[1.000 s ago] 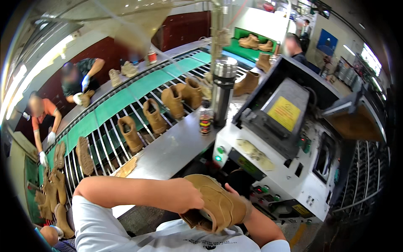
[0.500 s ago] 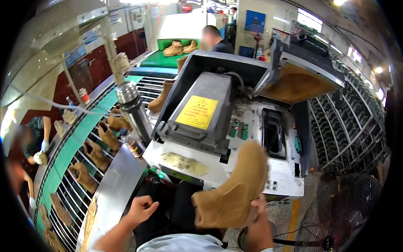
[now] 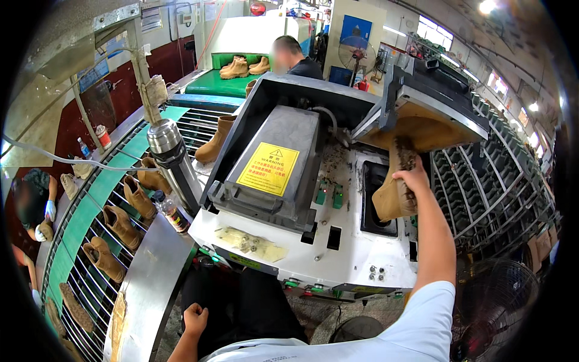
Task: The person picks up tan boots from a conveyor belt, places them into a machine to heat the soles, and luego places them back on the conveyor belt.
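Note:
My right hand point(image 3: 416, 178) is wrapped round the sole side of a tan ankle boot point(image 3: 392, 198), over the right part of the white machine top point(image 3: 344, 256). The boot stands toe up with its dark treaded sole to the right; its heel end is over a black recess point(image 3: 381, 225), and I cannot tell whether it touches inside. Just behind the toe is the raised machine lid point(image 3: 443, 130), brown underneath. Down by my dark trousers, my left hand point(image 3: 195, 318) is curled closed with nothing seen in it.
Several tan boots point(image 3: 123, 226) and loose soles point(image 3: 76, 308) lie on the roller conveyor point(image 3: 199, 120) at left. A steel flask point(image 3: 172, 158) and a bottle point(image 3: 170, 212) stand beside the machine. One co-worker point(image 3: 295, 57) is beyond it, others at far left. A fan point(image 3: 494, 308) stands right.
My right hand has carried the boot from in front of the machine up to the recess and turned it toe up. My left hand has dropped lower and stays closed.

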Demonstrator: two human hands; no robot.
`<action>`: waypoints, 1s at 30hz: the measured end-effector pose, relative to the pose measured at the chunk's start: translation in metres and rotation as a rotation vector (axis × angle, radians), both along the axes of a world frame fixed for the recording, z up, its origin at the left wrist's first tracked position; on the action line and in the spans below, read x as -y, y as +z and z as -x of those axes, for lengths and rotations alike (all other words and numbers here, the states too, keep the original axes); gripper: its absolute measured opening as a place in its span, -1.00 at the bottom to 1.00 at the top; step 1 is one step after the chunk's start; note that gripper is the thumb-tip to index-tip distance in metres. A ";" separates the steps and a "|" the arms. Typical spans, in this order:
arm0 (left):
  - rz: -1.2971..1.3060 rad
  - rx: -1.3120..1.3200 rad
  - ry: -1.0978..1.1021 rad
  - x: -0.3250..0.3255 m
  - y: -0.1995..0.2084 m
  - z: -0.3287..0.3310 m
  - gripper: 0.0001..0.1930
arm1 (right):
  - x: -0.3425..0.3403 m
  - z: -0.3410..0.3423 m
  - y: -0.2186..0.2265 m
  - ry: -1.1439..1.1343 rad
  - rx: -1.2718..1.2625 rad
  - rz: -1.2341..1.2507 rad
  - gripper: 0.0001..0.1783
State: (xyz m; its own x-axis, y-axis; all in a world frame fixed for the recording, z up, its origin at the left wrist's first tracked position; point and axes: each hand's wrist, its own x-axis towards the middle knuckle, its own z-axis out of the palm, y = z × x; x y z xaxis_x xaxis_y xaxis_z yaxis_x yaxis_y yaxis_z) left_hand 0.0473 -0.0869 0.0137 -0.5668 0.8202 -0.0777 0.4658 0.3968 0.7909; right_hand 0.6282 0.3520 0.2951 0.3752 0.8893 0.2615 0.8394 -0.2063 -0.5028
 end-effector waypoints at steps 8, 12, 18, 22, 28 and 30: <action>0.101 0.000 0.024 -0.004 0.024 -0.009 -0.72 | -0.024 0.046 -0.028 -0.137 -0.044 0.395 0.35; 0.160 -0.090 -0.065 -0.021 0.030 -0.023 -0.76 | 0.009 0.048 -0.055 -0.066 0.031 0.316 -0.12; 0.292 0.092 -0.548 -0.072 0.031 -0.099 -0.70 | 0.128 0.031 -0.111 0.298 0.148 -0.395 -0.62; 0.197 0.252 -0.965 -0.110 0.020 -0.182 -0.71 | 0.274 -0.003 -0.196 -0.220 -0.140 -0.893 -0.85; 0.182 0.372 -1.082 -0.160 -0.010 -0.267 -0.77 | 0.316 -0.009 -0.249 -0.862 -1.683 -0.753 -0.59; 0.060 0.365 -1.049 -0.147 -0.009 -0.251 -0.79 | 0.316 -0.019 -0.266 -0.844 -1.614 -0.739 -0.56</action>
State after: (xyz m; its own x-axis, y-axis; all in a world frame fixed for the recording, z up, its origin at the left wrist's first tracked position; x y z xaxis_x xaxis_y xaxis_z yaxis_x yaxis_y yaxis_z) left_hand 0.2985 0.0602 0.0052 0.4705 0.8689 -0.1537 0.3359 -0.0153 0.9418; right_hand 0.6476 0.0356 0.0295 0.8014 0.2813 -0.5279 -0.5975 0.3330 -0.7295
